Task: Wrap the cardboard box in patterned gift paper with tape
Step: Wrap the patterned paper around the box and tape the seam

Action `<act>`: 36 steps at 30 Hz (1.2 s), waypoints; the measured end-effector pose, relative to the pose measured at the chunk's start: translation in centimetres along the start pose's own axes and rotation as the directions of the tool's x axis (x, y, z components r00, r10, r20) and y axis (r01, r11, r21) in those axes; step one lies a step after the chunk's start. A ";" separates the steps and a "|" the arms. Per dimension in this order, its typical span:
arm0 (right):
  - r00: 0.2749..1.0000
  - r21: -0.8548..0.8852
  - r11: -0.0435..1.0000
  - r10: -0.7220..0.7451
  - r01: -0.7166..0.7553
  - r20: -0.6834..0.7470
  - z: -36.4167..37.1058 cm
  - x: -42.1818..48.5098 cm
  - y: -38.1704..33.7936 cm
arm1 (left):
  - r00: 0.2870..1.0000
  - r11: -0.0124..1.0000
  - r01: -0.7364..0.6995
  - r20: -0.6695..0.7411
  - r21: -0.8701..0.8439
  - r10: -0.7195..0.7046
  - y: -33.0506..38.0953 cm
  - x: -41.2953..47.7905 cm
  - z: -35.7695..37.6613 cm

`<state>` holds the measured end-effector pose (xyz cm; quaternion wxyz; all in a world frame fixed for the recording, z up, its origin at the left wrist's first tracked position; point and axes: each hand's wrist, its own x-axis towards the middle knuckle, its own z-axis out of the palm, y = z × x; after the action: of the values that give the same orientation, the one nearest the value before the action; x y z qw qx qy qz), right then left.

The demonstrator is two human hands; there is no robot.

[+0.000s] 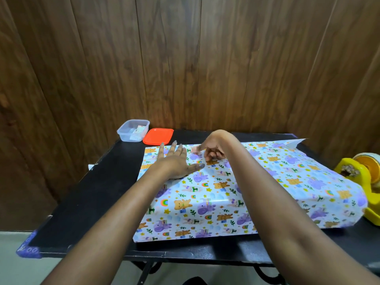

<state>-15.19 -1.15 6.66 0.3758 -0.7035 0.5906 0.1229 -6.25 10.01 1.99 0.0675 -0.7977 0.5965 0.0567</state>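
A person tapes gift paper [216, 202] around a box on a black tabletop [92, 202]. The box itself is hidden under the paper, which lies mid-table. The left hand [174, 161] rests flat, fingers spread, pinning the sheet near its far left corner. The right hand [211, 150], fingers curled, appears to pinch a small pale piece of tape [195, 149] down at the far seam. The long wrap around the box looks done and is being fixed. The right end of the paper hangs loose and unfolded, and whether the left end is closed cannot be told, so the end folds and their taping seem left. A yellow dispenser [362, 182] stands at right, with a tub [132, 130] and an orange lid [158, 136] behind.
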 end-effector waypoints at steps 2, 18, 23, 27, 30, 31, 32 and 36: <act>1.000 -0.058 0.998 0.012 -0.011 0.014 0.2 0.0 -0.3 | 1.000 1.000 0.002 0.011 0.006 -0.002 0.0 -0.1 -0.1; 0.716 -0.378 0.845 -0.525 0.378 -0.459 -1.2 0.5 8.8 | 0.990 0.986 -0.138 0.011 -0.096 0.140 3.4 0.9 -1.4; 0.843 -0.542 0.781 -0.491 0.312 -0.222 -0.8 1.8 10.0 | 0.991 0.981 -0.137 -0.018 -0.141 0.136 3.6 1.1 -0.4; 0.847 -0.549 0.774 -0.491 0.317 -0.203 -0.8 0.6 10.2 | 0.994 0.991 -0.105 -0.052 -0.082 0.100 4.2 1.1 -0.6; 0.826 -0.473 0.810 -0.502 0.346 -0.255 -2.2 -1.4 11.0 | 0.991 0.997 -0.069 -0.115 -0.031 0.065 4.6 0.1 -1.0; 0.812 -0.419 0.833 -0.502 0.361 -0.298 -2.7 -1.8 11.5 | 0.984 0.997 -0.067 -0.166 -0.035 0.060 4.6 -0.4 -0.9; 0.799 -0.368 0.851 -0.499 0.376 -0.336 -3.2 -2.0 12.1 | 0.972 0.995 -0.084 -0.225 -0.053 0.070 4.6 -1.1 -0.9; 0.738 -0.289 0.837 -0.546 0.464 -0.396 -3.3 -2.2 14.6 | 0.961 0.946 -0.232 -0.207 -0.229 0.185 4.6 -4.2 -0.9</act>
<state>-30.19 -2.03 4.68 0.1811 -0.8752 0.4361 -0.1054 -11.80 12.50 3.42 -0.0952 -0.7338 0.6695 0.0650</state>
